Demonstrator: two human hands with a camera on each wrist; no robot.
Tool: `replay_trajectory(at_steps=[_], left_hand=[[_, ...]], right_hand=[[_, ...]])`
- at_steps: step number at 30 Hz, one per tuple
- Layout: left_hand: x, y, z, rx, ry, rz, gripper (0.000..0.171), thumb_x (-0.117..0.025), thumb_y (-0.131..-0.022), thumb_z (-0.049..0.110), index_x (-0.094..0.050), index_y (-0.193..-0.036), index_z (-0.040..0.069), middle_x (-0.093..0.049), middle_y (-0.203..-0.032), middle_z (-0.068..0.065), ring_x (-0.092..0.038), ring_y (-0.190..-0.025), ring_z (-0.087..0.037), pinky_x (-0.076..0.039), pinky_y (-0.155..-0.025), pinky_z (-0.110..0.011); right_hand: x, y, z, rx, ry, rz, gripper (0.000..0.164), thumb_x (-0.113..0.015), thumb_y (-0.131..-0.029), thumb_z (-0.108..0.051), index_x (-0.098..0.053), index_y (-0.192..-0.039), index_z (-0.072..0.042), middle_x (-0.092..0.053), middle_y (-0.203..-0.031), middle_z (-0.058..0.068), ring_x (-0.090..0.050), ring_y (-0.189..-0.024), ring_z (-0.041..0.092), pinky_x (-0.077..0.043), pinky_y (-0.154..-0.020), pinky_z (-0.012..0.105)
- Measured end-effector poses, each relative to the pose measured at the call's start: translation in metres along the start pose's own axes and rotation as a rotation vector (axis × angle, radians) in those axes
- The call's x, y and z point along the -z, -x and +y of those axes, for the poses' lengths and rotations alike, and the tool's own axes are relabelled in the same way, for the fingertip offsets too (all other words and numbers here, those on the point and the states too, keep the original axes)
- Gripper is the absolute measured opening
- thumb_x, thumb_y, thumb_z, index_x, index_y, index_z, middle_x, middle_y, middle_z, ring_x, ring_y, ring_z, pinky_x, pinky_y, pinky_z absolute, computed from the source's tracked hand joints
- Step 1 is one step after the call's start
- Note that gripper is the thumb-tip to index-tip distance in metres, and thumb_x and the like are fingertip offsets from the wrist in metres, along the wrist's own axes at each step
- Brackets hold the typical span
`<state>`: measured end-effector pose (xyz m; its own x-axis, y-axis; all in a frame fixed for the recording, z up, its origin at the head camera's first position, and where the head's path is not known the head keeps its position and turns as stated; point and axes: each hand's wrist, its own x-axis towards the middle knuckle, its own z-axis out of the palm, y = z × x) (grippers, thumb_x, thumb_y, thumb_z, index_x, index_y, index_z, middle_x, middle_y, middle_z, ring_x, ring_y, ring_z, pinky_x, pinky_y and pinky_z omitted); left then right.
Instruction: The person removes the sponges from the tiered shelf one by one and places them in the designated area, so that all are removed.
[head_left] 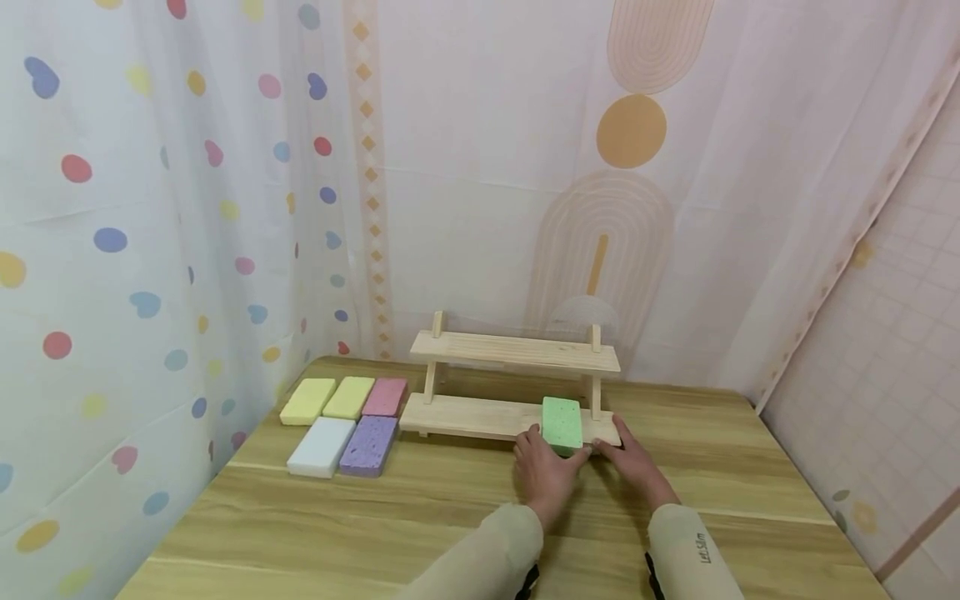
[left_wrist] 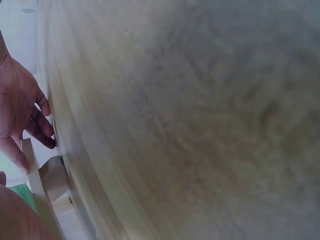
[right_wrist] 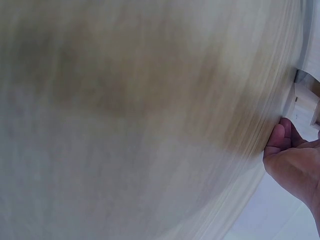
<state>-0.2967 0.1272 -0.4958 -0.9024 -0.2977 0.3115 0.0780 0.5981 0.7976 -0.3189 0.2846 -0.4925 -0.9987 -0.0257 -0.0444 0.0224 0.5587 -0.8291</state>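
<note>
A green sponge (head_left: pixel 562 422) lies flat near the right end of the lower board of a two-tier wooden shelf (head_left: pixel 472 410), its near edge at the board's front. My left hand (head_left: pixel 546 473) grips this sponge, fingers at its left side and thumb by its front right corner. At the shelf's right end, my right hand (head_left: pixel 636 467) holds the board's corner, thumb against the front edge and a finger on the end. In the right wrist view, the right hand (right_wrist: pixel 295 162) has its lower fingers curled low by the tabletop.
Left of the shelf, several sponges lie in two rows: two yellow (head_left: pixel 308 401), a pink one (head_left: pixel 385 397), a white one (head_left: pixel 321 447) and a purple one (head_left: pixel 367 445). The wooden table (head_left: pixel 300 533) meets patterned curtains (head_left: pixel 480 167) behind and at the sides.
</note>
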Motion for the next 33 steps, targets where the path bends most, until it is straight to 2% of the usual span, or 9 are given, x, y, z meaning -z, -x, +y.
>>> replay_trajectory(at_steps=[10, 20, 26, 30, 33], left_hand=[[-0.004, 0.000, 0.001, 0.022, -0.014, 0.018, 0.084, -0.090, -0.066, 0.048, -0.053, -0.123, -0.001, -0.050, -0.107, -0.012, -0.050, -0.097, -0.029, -0.045, -0.081, -0.044], [-0.004, -0.002, -0.002, 0.033, 0.007, 0.016, 0.072, -0.088, -0.070, 0.041, -0.054, -0.118, 0.000, -0.050, -0.103, -0.010, -0.051, -0.093, -0.027, -0.045, -0.077, -0.042], [0.009, -0.007, -0.008, 0.058, 0.044, -0.028, 0.069, -0.086, -0.072, 0.040, -0.055, -0.120, 0.001, -0.051, -0.105, -0.008, -0.053, -0.094, -0.026, -0.047, -0.077, -0.042], [0.022, -0.010, -0.014, 0.045, 0.098, -0.058, 0.068, -0.086, -0.073, 0.038, -0.054, -0.121, 0.001, -0.050, -0.106, -0.009, -0.051, -0.094, -0.026, -0.045, -0.077, -0.042], [0.034, -0.017, -0.021, 0.032, 0.132, -0.068, 0.066, -0.085, -0.075, 0.037, -0.054, -0.121, 0.000, -0.049, -0.106, -0.009, -0.050, -0.094, -0.025, -0.045, -0.079, -0.042]], right_hand=[[0.000, 0.002, -0.004, -0.016, -0.014, -0.015, 0.081, -0.051, -0.103, -0.041, -0.004, -0.159, -0.004, -0.010, -0.158, 0.032, -0.009, -0.144, 0.051, -0.011, -0.113, 0.065], [0.000, 0.001, -0.003, -0.013, 0.000, -0.023, 0.084, -0.050, -0.102, -0.045, -0.003, -0.159, -0.004, -0.010, -0.158, 0.034, -0.010, -0.143, 0.053, -0.015, -0.112, 0.066], [-0.001, 0.000, 0.000, -0.022, 0.002, -0.013, 0.084, -0.052, -0.102, -0.044, -0.003, -0.159, -0.005, -0.010, -0.158, 0.033, -0.010, -0.143, 0.052, -0.014, -0.112, 0.066], [-0.001, 0.002, 0.001, -0.019, -0.003, -0.010, 0.085, -0.052, -0.101, -0.044, -0.004, -0.158, -0.004, -0.009, -0.158, 0.033, -0.009, -0.143, 0.053, -0.013, -0.112, 0.065], [-0.001, 0.000, -0.001, -0.019, -0.009, -0.017, 0.085, -0.051, -0.101, -0.044, -0.002, -0.159, -0.004, -0.007, -0.158, 0.033, -0.007, -0.143, 0.053, -0.011, -0.112, 0.066]])
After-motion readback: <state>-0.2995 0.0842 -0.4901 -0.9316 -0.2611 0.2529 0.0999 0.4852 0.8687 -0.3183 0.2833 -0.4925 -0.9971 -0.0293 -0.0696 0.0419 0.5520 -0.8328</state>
